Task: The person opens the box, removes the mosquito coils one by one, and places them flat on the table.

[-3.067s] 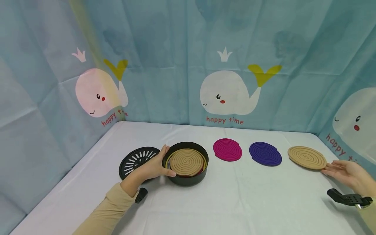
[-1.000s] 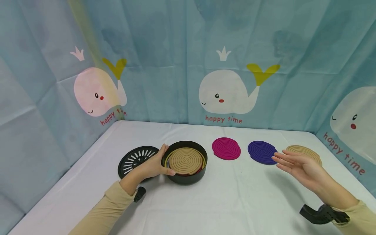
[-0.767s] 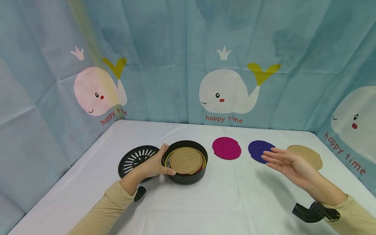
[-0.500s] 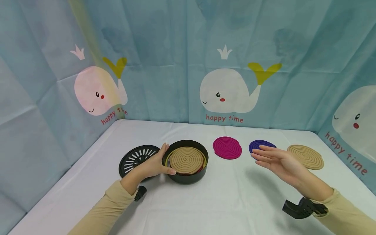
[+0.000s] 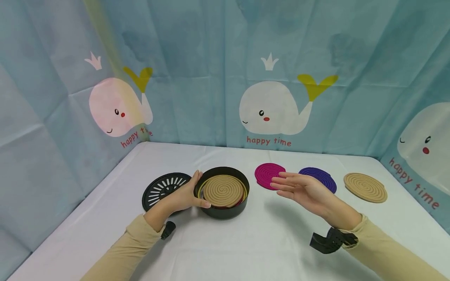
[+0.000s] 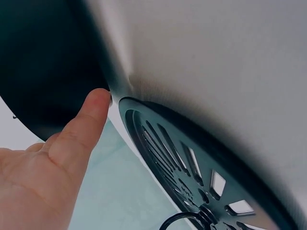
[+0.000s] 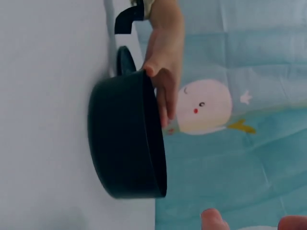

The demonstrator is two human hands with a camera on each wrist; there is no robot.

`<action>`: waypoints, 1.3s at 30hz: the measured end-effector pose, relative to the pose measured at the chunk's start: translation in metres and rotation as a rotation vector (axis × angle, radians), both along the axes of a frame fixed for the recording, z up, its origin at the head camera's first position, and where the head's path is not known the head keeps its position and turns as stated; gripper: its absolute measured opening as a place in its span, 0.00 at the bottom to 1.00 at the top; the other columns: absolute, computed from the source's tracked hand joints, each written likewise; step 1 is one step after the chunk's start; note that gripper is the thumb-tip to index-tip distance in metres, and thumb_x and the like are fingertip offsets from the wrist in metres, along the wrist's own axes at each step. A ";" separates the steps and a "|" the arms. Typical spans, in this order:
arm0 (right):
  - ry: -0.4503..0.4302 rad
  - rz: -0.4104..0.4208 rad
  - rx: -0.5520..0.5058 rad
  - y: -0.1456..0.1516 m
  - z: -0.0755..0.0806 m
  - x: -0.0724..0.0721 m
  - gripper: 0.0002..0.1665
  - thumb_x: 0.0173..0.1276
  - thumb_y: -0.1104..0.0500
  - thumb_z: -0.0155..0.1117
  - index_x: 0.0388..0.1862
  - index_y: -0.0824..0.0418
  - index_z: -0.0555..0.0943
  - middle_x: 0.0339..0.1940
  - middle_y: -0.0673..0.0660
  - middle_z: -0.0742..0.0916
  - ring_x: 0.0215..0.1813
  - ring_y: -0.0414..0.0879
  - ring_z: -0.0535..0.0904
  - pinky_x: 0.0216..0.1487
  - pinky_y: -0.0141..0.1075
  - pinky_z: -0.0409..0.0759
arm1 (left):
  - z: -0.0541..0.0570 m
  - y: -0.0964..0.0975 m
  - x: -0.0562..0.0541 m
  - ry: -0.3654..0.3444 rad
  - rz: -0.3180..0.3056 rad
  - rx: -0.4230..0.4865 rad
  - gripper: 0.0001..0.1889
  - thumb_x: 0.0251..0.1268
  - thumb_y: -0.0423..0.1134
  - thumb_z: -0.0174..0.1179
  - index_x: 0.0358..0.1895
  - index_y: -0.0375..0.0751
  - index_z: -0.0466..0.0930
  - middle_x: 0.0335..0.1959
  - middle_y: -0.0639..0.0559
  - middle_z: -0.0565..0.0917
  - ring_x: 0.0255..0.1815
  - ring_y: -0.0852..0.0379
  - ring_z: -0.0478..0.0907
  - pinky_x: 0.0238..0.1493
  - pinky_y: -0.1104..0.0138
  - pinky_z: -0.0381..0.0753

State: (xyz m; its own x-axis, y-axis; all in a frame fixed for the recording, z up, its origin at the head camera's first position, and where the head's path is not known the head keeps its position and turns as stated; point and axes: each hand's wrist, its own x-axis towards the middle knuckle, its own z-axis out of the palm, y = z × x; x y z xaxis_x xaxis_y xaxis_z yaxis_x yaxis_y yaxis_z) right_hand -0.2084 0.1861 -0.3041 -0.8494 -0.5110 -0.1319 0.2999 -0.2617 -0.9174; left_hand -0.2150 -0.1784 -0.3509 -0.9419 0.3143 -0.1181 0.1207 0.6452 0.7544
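Observation:
A round black container (image 5: 225, 212) stands on the table, holding a stack of coiled woven coasters. A beige coaster (image 5: 223, 190) lies on top, with yellow and dark red edges showing around it. My left hand (image 5: 184, 198) rests against the container's left side, thumb and fingers spread along the rim; in the left wrist view a straight finger (image 6: 79, 134) touches its outer wall (image 6: 53, 62). My right hand (image 5: 306, 191), holding nothing, hovers palm-up above the table, fingers straight, partly covering a magenta coaster (image 5: 267, 175) and a purple coaster (image 5: 321, 177).
A black slotted disc (image 5: 163, 187) with a small ring lies just left of the container, partly behind my left hand. Another beige coaster (image 5: 365, 187) lies at the far right. A whale-print curtain (image 5: 197, 78) hangs behind the white table (image 5: 232, 249).
My right hand has left the far-right beige coaster and moved left, past the purple coaster to the magenta one. The left hand has stayed at the container.

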 end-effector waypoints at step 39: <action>-0.237 0.055 0.059 -0.111 -0.012 -0.051 0.39 0.77 0.63 0.37 0.76 0.73 0.33 0.76 0.74 0.35 0.76 0.68 0.30 0.73 0.56 0.36 | 0.001 0.000 0.000 -0.004 0.009 -0.004 0.65 0.52 0.44 0.75 0.76 0.29 0.28 0.78 0.38 0.43 0.77 0.40 0.40 0.72 0.45 0.45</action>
State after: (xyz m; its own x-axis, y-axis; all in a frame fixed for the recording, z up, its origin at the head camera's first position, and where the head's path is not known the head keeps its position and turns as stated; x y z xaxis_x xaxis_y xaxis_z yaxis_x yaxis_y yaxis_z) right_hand -0.2593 0.0753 -0.3158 -0.7619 -0.5414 -0.3553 0.5212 -0.1869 -0.8327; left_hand -0.2150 -0.1783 -0.3503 -0.9441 0.3058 -0.1234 0.1119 0.6491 0.7524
